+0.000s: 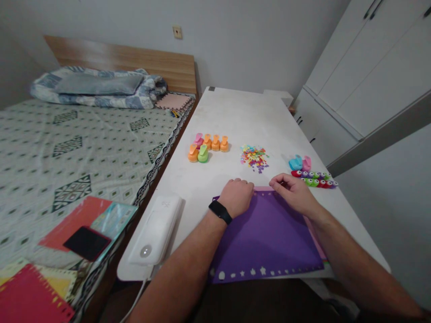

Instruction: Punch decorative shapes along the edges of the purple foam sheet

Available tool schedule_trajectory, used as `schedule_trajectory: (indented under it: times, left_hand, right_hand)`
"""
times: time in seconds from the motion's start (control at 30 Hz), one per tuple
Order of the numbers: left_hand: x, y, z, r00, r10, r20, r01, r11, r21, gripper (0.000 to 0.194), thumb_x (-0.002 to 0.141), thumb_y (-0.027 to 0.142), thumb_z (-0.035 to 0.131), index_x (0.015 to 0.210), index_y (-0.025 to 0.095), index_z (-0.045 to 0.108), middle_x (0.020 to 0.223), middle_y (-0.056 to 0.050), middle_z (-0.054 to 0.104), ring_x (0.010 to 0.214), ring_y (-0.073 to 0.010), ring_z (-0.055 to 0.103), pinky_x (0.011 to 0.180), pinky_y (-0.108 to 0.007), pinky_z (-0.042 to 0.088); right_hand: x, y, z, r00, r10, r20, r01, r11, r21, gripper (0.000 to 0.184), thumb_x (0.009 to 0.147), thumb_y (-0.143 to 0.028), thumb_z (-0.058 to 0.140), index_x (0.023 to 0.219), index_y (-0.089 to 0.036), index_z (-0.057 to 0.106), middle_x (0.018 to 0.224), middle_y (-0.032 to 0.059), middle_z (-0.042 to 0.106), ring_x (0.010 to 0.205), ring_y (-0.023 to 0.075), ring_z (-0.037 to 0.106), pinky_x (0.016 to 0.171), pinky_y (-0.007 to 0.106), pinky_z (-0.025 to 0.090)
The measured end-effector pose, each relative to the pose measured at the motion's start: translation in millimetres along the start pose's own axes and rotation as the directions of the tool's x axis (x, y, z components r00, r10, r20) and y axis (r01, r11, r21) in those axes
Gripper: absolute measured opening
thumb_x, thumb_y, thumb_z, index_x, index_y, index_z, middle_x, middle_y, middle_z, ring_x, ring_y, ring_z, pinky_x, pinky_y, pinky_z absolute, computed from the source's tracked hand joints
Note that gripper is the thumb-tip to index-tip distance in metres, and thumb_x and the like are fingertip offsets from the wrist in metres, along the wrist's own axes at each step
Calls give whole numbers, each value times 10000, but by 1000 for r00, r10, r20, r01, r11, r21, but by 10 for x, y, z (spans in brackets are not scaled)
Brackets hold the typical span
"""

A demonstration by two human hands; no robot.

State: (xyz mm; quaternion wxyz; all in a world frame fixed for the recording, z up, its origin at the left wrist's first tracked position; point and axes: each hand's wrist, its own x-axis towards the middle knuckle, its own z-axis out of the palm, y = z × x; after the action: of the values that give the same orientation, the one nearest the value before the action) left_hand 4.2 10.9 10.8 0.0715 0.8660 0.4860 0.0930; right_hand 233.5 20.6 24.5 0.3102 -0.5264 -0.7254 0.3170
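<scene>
A purple paper sheet lies on the near end of the white table, with shaped holes punched along its near edge and small ones at its far edge. Pink paper shows beneath it. My left hand, with a black band at the wrist, is closed over the sheet's far edge; whatever its curled fingers hold is hidden. At the far right corner, my right hand has thumb and fingers pinched together just by the pink edge; I cannot make out what is between them. Colourful paper cutouts lie beyond both hands.
Orange, pink and green craft punches stand left of the cutouts. Blue and pink punches and rows of small punches are at right. A white corded device is at left. The bed holds a phone and red paper.
</scene>
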Motion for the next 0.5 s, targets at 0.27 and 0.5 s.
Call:
schedule_trajectory:
  times: [0.27,0.5]
  left_hand:
    - [33,-41,-33,1000,15,-17,-15,1000,-15,315,1025,320,420,959,174,691,917,-114,727,886,-258,666,814,-387,488]
    - [67,41,-56,998,64,5,-64,997,-43,165,961,293,547,970,188,674,950,-88,709,922,-250,627,820,-376,465]
  right_hand:
    - [-57,-203,12,998,-60,10,59,995,86,240,949,-427,635,946,-194,689,850,27,676,760,160,602,702,290,475]
    - [-212,-666,144,950,-224,219,199,971,130,194,945,-324,664,1096,-204,682,973,44,689,789,142,589,727,292,482]
